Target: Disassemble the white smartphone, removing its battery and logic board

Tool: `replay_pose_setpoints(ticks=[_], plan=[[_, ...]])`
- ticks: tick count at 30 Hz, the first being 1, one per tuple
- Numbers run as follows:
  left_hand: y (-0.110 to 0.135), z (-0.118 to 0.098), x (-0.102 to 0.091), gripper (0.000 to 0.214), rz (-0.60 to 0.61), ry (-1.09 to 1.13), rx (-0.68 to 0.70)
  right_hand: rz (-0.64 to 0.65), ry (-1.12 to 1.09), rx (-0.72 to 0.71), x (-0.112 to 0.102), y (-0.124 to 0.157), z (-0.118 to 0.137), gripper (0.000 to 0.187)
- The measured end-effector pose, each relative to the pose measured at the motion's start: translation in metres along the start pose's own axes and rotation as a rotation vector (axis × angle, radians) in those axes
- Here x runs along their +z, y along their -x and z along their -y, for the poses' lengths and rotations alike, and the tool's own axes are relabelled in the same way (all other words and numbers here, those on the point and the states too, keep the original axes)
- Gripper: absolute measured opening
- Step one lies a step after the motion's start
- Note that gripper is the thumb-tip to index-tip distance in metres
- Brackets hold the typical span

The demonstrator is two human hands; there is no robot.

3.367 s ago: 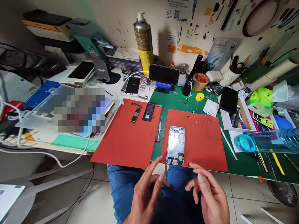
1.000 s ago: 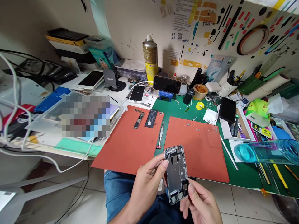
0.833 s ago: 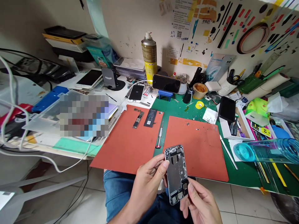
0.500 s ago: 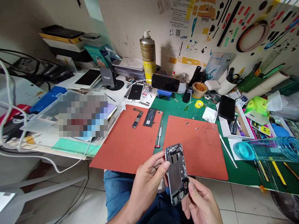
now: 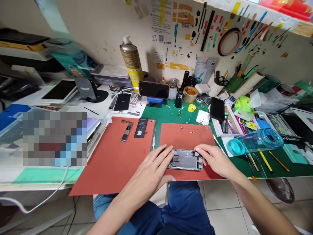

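An opened phone housing (image 5: pixel 186 160) with bare metal and small parts inside lies sideways on the right red mat (image 5: pixel 168 133). My left hand (image 5: pixel 153 169) grips its left end, the fingers straight over that end and the thumb by the near edge. At the right end, my right hand (image 5: pixel 211 158) pinches the far corner. On the left red mat (image 5: pixel 110 166) lie a logic board (image 5: pixel 127 131) and a black phone battery (image 5: pixel 141 127). A slim screwdriver (image 5: pixel 154 140) stands out between the two mats, its lower end hidden behind my left hand.
A blue water bottle (image 5: pixel 254 142) lies on its side at the right, near tweezers and brushes. Behind the mats, a phone (image 5: pixel 153 89) leans on a blue stand (image 5: pixel 154 101). A spray can (image 5: pixel 132 62) rises by the wall. Small screws dot the right mat's far part.
Both hands have brought the phone housing from above my lap onto the right mat. It has turned from upright to sideways. The camera view has shifted right.
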State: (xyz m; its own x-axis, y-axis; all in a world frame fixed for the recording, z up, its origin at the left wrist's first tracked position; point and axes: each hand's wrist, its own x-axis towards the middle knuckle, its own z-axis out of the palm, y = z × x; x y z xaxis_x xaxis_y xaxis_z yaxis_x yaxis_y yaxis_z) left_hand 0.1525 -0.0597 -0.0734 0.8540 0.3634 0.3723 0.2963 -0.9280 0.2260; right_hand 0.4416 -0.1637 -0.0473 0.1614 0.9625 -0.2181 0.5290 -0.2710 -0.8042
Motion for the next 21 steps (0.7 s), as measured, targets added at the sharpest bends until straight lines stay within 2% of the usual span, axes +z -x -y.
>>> replay_pose_setpoints(ticks=[3,6,9,11,14,17,19,21], plan=[[-0.004,0.008,0.003,0.055,-0.033,-0.105,-0.036,-0.085,0.106,-0.101,0.005,-0.007,-0.006,0.039],[0.000,0.011,-0.001,0.040,-0.046,-0.256,-0.249,-0.237,0.151,-0.169,0.014,0.004,-0.009,0.033],[-0.003,0.008,-0.005,0.040,0.058,-0.396,-0.485,-0.460,0.209,-0.259,0.030,0.029,-0.003,0.027],[-0.010,0.005,-0.004,0.038,0.162,-0.429,-0.585,-0.550,0.226,-0.329,0.043,0.048,0.005,0.021],[-0.025,0.004,-0.002,0.032,0.276,-0.436,-0.649,-0.582,0.186,-0.386,0.061,0.071,0.016,0.018],[-0.032,0.007,-0.005,0.028,0.322,-0.403,-0.669,-0.594,0.150,-0.407,0.073,0.084,0.019,0.019],[-0.030,0.005,-0.009,0.027,0.277,-0.382,-0.694,-0.619,0.169,-0.443,0.079,0.087,0.018,0.019],[-0.023,-0.003,-0.016,0.029,0.176,-0.332,-0.672,-0.674,0.260,-0.520,0.085,0.085,0.015,0.020]])
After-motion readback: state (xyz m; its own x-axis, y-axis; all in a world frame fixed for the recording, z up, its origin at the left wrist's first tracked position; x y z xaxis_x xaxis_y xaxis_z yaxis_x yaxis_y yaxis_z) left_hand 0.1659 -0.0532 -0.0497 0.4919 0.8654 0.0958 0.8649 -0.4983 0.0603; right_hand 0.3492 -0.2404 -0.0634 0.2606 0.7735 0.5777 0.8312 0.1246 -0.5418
